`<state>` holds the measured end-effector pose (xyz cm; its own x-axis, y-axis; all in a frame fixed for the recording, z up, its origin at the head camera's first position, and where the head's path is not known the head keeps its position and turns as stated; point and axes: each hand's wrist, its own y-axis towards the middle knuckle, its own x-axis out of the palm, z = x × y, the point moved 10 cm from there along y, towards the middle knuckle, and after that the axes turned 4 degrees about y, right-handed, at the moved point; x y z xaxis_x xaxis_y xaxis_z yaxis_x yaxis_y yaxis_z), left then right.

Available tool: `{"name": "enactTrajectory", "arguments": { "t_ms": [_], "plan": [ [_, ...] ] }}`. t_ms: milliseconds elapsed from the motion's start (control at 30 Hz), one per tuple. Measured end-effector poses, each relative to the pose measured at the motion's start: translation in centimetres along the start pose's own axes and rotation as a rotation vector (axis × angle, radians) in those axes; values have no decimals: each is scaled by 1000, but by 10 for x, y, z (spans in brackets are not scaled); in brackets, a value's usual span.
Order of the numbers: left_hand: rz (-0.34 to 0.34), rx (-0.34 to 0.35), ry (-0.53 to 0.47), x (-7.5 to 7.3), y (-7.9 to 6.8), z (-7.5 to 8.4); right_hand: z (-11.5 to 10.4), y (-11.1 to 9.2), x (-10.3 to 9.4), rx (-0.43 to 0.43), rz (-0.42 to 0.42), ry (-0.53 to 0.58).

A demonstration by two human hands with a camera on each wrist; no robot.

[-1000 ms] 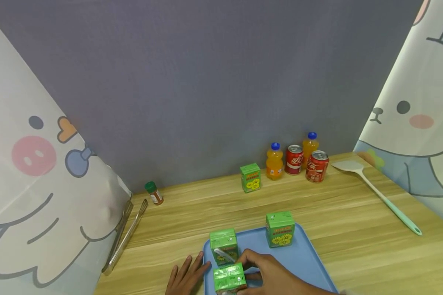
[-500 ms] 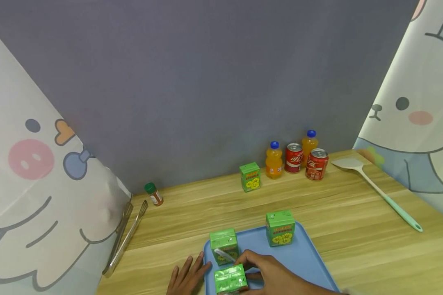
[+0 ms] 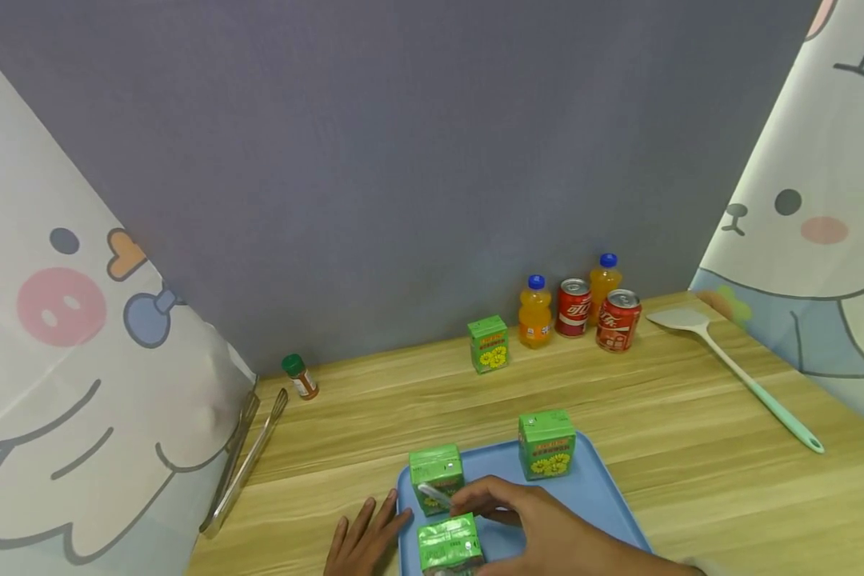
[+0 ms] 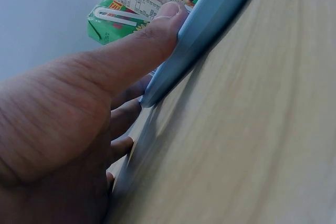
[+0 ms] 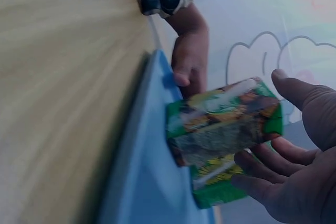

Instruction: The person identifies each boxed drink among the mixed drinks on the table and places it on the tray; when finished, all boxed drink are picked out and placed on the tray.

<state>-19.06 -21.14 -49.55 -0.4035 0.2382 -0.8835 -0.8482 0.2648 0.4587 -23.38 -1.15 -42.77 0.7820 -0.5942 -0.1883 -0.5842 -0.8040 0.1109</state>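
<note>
Near the front of the blue tray [image 3: 589, 500] stands a green drink carton [image 3: 449, 544], cut off by the lower edge of the head view. My right hand [image 3: 547, 524] is just right of it, fingers spread; in the right wrist view a gap shows between thumb and front carton [image 5: 226, 124]. Behind it stands a second green carton [image 3: 432, 464] with a white straw on its side. A third carton [image 3: 547, 448] occupies the tray's far right corner. My left hand [image 3: 367, 540] lies at the tray's left edge, its thumb [image 4: 165, 24] against the rim.
A further green carton [image 3: 488, 344], orange drink bottles [image 3: 535, 320] and red cans [image 3: 617, 324] stand along the back wall. A spatula [image 3: 734, 372] lies at right. Metal tongs [image 3: 248, 464] and a green-capped spice jar [image 3: 301, 378] are at left.
My right hand has let go of the front carton; its fingers have lifted and spread away from it. The carton stays on the tray. My left hand keeps its place.
</note>
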Motion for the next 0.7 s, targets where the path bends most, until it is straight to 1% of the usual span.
{"name": "enactTrajectory", "arguments": {
  "t_ms": [67, 167, 233, 333, 467, 600, 700],
  "plan": [
    [6, 6, 0, -1, 1, 0, -8, -2, -4, -21, 10, 3],
    [17, 11, 2, -1, 1, 0, -24, -4, -13, -79, 25, -21],
    [10, 7, 1, 0, 1, -1, -36, -3, -21, -112, 43, -54],
    [-5, -6, -8, 2, 0, -2, -53, 1, -36, -169, 52, -73],
    [-14, -12, -29, 2, -1, -3, -70, 10, -61, -231, 67, -58],
    [-15, -14, -36, 3, -2, -3, -81, 23, -92, -270, 101, -91],
    [-13, -13, -38, 3, -1, -2, -84, 34, -115, -275, 118, -130]
  ]
}}
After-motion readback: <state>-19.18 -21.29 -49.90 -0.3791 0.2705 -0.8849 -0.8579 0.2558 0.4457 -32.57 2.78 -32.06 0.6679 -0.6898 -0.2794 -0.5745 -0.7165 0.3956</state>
